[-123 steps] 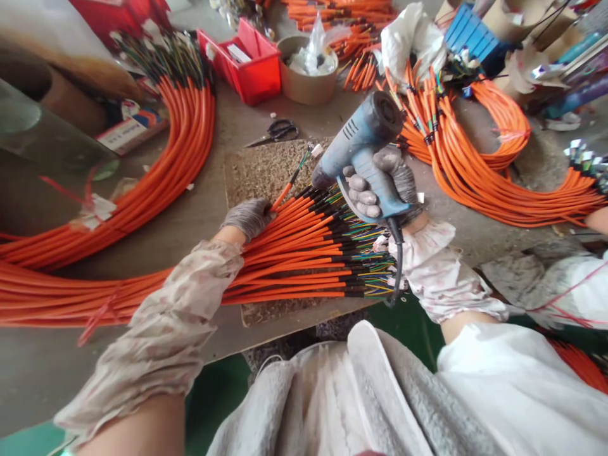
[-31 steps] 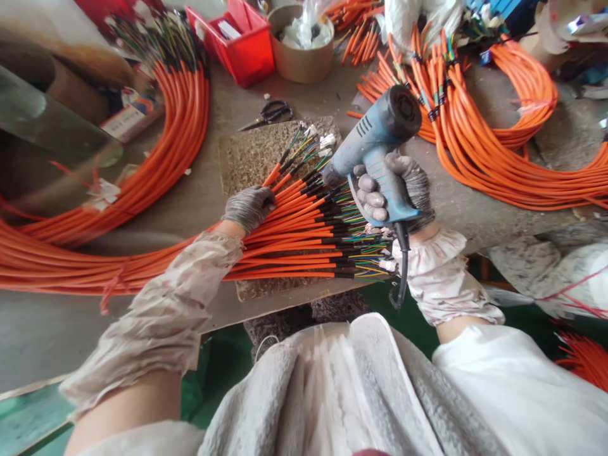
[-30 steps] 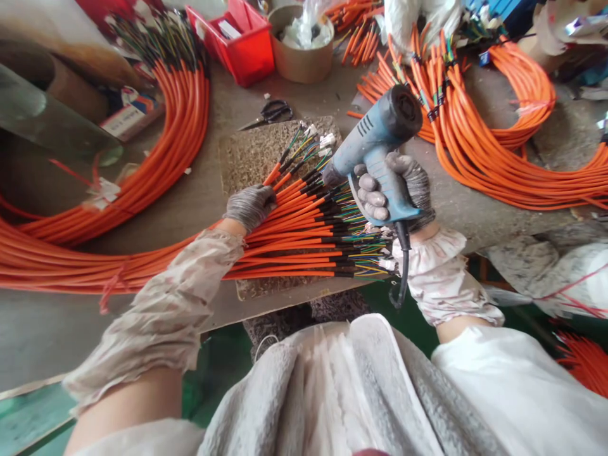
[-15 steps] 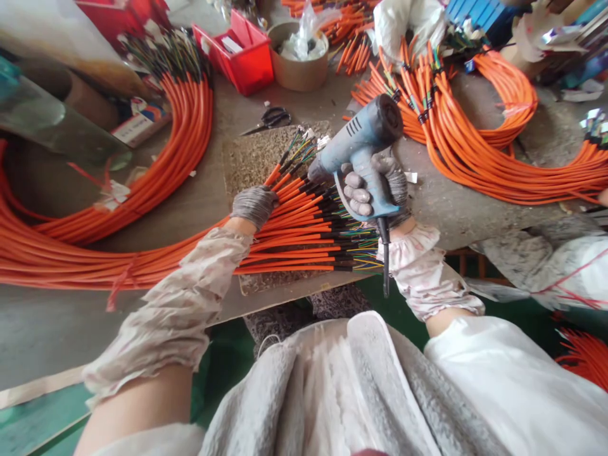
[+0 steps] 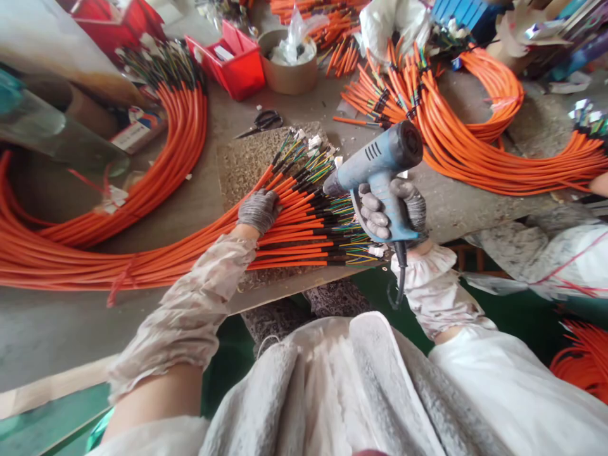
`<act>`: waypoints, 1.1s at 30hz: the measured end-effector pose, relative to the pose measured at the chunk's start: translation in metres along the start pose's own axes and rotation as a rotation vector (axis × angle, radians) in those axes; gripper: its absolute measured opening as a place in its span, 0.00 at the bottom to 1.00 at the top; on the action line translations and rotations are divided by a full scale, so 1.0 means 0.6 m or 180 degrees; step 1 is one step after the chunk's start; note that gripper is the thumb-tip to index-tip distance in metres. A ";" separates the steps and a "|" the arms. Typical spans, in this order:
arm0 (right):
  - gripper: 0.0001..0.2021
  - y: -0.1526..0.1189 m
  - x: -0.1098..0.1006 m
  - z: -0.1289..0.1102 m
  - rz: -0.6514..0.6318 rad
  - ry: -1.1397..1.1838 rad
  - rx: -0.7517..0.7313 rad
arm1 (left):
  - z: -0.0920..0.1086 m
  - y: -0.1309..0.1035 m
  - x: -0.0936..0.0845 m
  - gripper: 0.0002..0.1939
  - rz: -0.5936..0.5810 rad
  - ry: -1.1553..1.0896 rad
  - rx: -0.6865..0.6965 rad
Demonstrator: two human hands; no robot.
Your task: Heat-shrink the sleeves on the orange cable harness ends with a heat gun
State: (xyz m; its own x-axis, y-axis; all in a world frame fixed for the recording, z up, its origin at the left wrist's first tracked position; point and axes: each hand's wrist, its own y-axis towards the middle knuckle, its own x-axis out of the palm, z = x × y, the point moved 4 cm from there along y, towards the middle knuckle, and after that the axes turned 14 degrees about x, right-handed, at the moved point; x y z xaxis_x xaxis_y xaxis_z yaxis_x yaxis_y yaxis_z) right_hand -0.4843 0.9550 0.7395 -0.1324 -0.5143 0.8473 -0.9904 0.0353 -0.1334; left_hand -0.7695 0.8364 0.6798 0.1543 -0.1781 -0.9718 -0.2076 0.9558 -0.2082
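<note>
In a grey glove, my right hand point(image 5: 390, 209) is closed round the handle of a blue heat gun point(image 5: 377, 158). The gun's nozzle points left, over the wire ends of a fanned bundle of orange cables point(image 5: 304, 235). Each cable carries a black sleeve near its end, with thin coloured wires and some white connectors point(image 5: 314, 143) beyond. My left hand point(image 5: 259, 210), gloved too, lies on the upper part of the fan with its fingers curled over some cables; its fingertips are partly hidden. Beneath the fan is a speckled board point(image 5: 247, 166).
Scissors point(image 5: 262, 122) lie behind the board. Farther back are a red bin point(image 5: 237, 66) and a cardboard ring point(image 5: 291, 75) holding plastic. Another orange cable bundle point(image 5: 190, 133) curves at left, and more cables point(image 5: 468, 158) lie at right. A co-worker's sleeve point(image 5: 546, 244) shows at right.
My right hand has moved right and slightly down with the heat gun, uncovering more wire ends. My left hand has shifted a little right and down on the cables. The view has shifted slightly.
</note>
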 end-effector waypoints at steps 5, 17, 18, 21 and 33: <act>0.21 0.041 -0.010 0.008 -0.0136 0.0046 -0.0139 | 0.003 0.008 -0.002 0.15 -0.0091 -0.0142 -0.0245; 0.20 0.058 0.000 -0.004 -0.0125 -0.0029 -0.0383 | -0.013 0.010 -0.015 0.19 -0.0122 -0.0181 -0.0029; 0.21 0.049 0.003 -0.006 -0.0122 -0.0067 -0.0410 | -0.011 0.018 -0.015 0.18 -0.0140 -0.0190 -0.0052; 0.21 0.020 0.015 -0.003 -0.0100 -0.0198 -0.0476 | -0.002 0.042 -0.017 0.18 -0.0147 -0.0258 -0.0197; 0.22 -0.069 0.035 0.103 0.0398 0.0201 -0.0258 | 0.012 0.118 -0.020 0.17 0.0321 -0.2216 0.0207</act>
State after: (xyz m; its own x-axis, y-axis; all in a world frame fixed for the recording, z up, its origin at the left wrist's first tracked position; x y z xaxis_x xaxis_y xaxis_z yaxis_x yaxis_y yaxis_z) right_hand -0.4436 0.8895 0.7312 -0.2546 -0.4467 0.8577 -0.9656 0.1660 -0.2002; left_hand -0.7792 0.9078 0.6774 0.7238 0.0824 -0.6851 -0.1986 0.9757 -0.0925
